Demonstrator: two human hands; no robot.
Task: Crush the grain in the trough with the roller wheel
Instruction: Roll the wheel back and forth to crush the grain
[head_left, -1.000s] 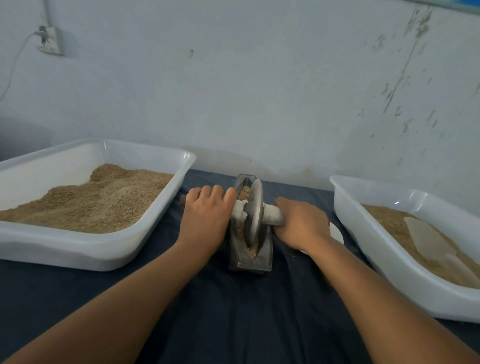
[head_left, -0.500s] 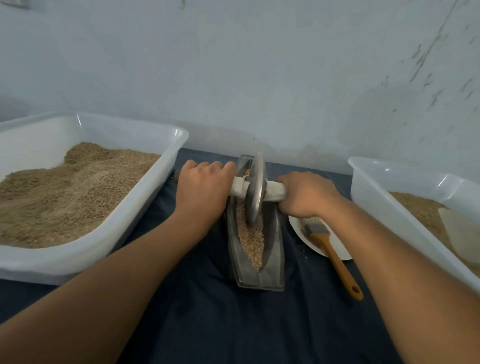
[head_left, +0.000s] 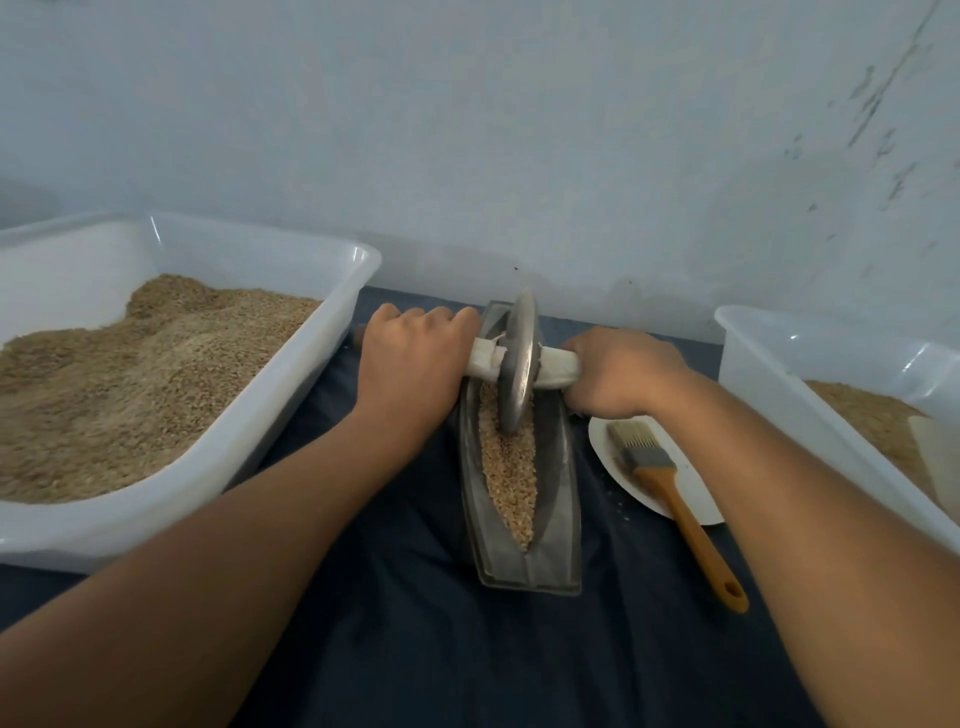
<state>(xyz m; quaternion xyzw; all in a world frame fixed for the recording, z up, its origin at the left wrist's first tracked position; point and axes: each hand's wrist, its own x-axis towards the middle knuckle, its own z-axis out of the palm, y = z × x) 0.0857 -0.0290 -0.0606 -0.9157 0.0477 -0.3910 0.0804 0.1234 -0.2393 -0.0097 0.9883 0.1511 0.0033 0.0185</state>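
Observation:
A grey boat-shaped metal trough (head_left: 558, 519) lies lengthwise on the dark cloth in the middle, with tan grain (head_left: 511, 478) along its groove. A metal roller wheel (head_left: 517, 364) stands upright in the far half of the trough, its rim down in the grain. A cloth-wrapped axle runs through the wheel. My left hand (head_left: 410, 364) grips the axle's left end, my right hand (head_left: 618, 374) grips its right end. The far tip of the trough is hidden behind the wheel.
A large white tub (head_left: 291, 431) heaped with grain stands on the left. Another white tub (head_left: 810, 415) with grain is at the right edge. A white plate (head_left: 691, 499) beside the trough carries a brush with an orange handle (head_left: 691, 525). A wall rises just behind.
The wheel has rolled from the trough's near end toward the far end, uncovering the grain. The view has tilted down, bringing the plate and brush into sight.

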